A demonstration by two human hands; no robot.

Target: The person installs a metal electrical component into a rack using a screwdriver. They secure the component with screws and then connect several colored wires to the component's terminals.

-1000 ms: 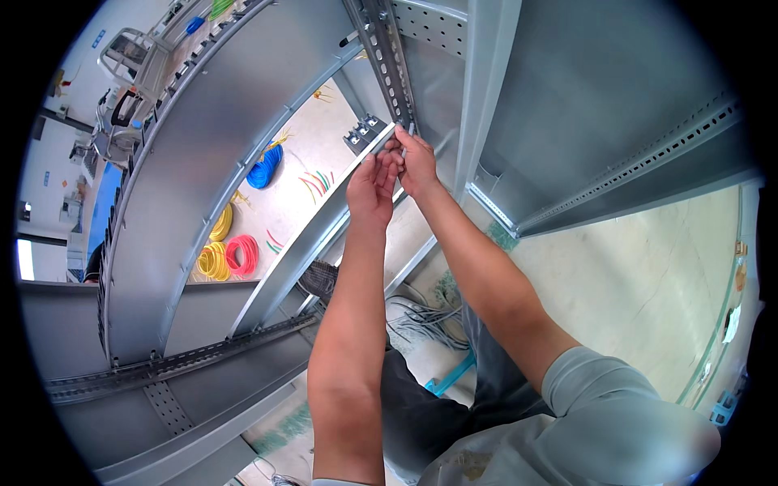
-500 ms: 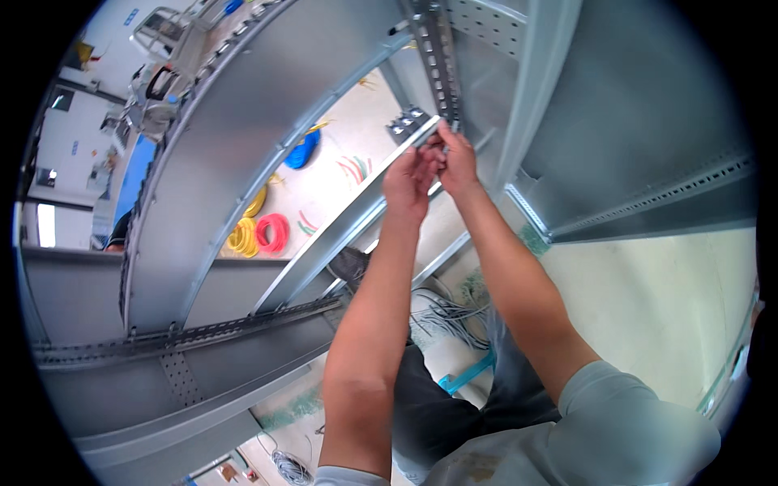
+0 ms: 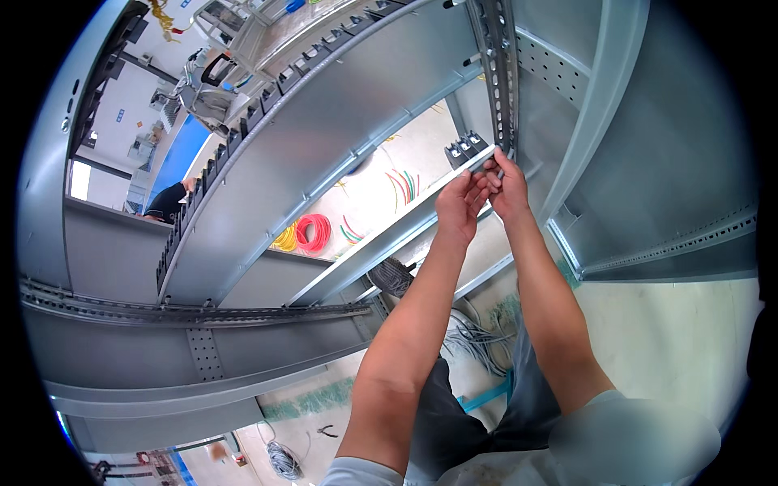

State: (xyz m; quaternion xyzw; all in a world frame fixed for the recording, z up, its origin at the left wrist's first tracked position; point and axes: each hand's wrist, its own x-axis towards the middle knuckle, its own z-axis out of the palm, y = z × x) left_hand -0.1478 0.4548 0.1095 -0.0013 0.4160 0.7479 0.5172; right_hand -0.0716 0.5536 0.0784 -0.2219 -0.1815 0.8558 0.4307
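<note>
My left hand (image 3: 462, 206) and my right hand (image 3: 507, 188) meet at the far right end of a pale metal crossbar (image 3: 374, 253) in a grey cabinet frame. Both hands have curled fingers. The right thumb presses at the bar's end, by a slotted upright post (image 3: 498, 77). Close to the bar's edge sits the left thumb, its fingertips turned toward the right hand's. Whatever lies between the fingers is too small or hidden to tell. Just beyond the bar stands a black terminal block (image 3: 464, 151) with metal contacts.
Behind the bar lie red (image 3: 313, 232) and yellow (image 3: 285, 238) wire coils and short coloured wires (image 3: 403, 188). Grey cables (image 3: 478, 344) are on the floor by my legs; pliers (image 3: 327, 431) and a grey cable coil (image 3: 282, 460) lie lower left. Another person's dark sleeve (image 3: 168, 202) shows far left.
The view has swung, so the cabinet and my hands appear farther right and lower. Both hands stay at the bar's end, with fingers slightly shifted. The pliers now show more fully.
</note>
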